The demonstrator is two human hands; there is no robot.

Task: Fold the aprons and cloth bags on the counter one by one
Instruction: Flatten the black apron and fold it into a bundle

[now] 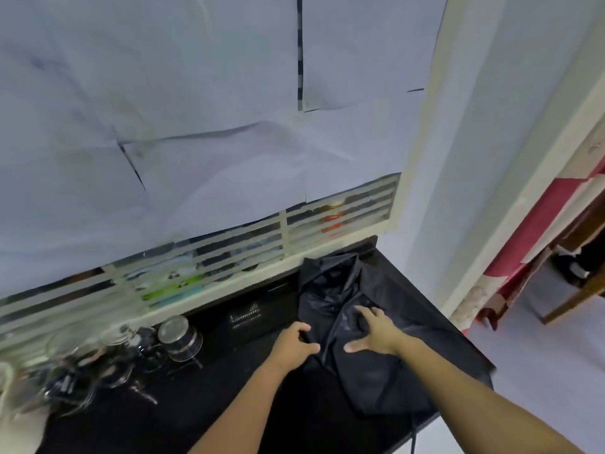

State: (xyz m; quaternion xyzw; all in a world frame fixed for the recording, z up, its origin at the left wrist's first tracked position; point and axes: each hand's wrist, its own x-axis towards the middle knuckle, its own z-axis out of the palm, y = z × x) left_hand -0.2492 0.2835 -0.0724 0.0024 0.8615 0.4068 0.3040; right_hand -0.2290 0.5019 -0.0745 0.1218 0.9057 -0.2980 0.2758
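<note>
A crumpled black apron [347, 365] lies on the right part of the black counter [203, 414], bunched up toward the wall. My left hand [294, 344] grips the apron's left edge with curled fingers and thumb. My right hand [376, 332] lies spread on top of the cloth, fingers pressing into its folds. A thin black strap hangs over the counter's front edge at the lower right. I cannot tell aprons from cloth bags within the dark heap.
Steel lidded containers [178, 337] and glassware [82, 362] crowd the counter's left side. A slatted window [229, 253], covered above by white sheets, runs behind the counter. The counter ends at the right near a white wall, with floor beyond.
</note>
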